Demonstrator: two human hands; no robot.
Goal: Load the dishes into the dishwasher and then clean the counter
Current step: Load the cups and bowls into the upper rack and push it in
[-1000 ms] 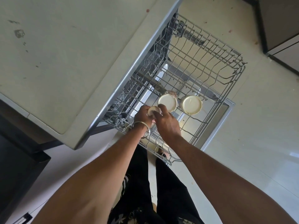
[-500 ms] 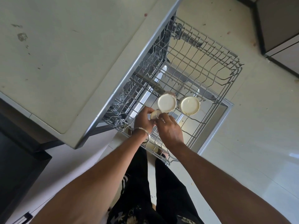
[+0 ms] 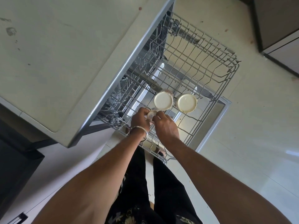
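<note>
We pinch a small cup [image 3: 152,114] with left hand [image 3: 140,118] and right hand [image 3: 165,125]; at its 1 o'clock, an upturned cup [image 3: 163,101] risks being knocked.

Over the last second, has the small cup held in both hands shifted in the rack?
Cannot tell. The small cup, gripped by left hand and right hand, sits just below the same upturned cup; only the camera visibly drifted.
</note>
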